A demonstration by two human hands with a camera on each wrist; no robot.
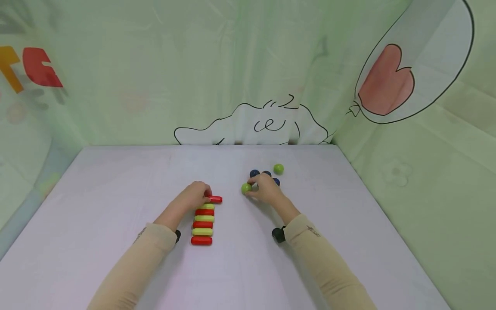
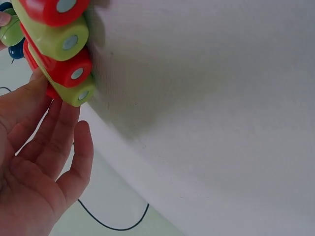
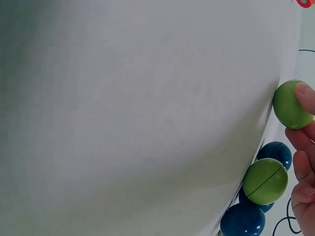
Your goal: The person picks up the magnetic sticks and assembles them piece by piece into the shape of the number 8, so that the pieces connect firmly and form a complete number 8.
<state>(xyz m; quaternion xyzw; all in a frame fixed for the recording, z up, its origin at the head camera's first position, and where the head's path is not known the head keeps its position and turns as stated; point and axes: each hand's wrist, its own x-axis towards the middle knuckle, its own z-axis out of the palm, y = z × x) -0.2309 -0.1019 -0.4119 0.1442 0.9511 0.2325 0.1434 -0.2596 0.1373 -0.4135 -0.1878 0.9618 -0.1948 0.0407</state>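
Hands (image 1: 192, 195) (image 1: 268, 189) in pinch grips: left on red rod (image 1: 216, 199), right on green ball (image 1: 245, 188) (both smooth, glossy)

Head view looks forward and down; 2 closer wrist views share a green ball (image 3: 286, 108).

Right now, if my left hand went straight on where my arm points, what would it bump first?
Probably the green backdrop: past the red block in your left hand, the table looks free that way. Depth is hard to judge.
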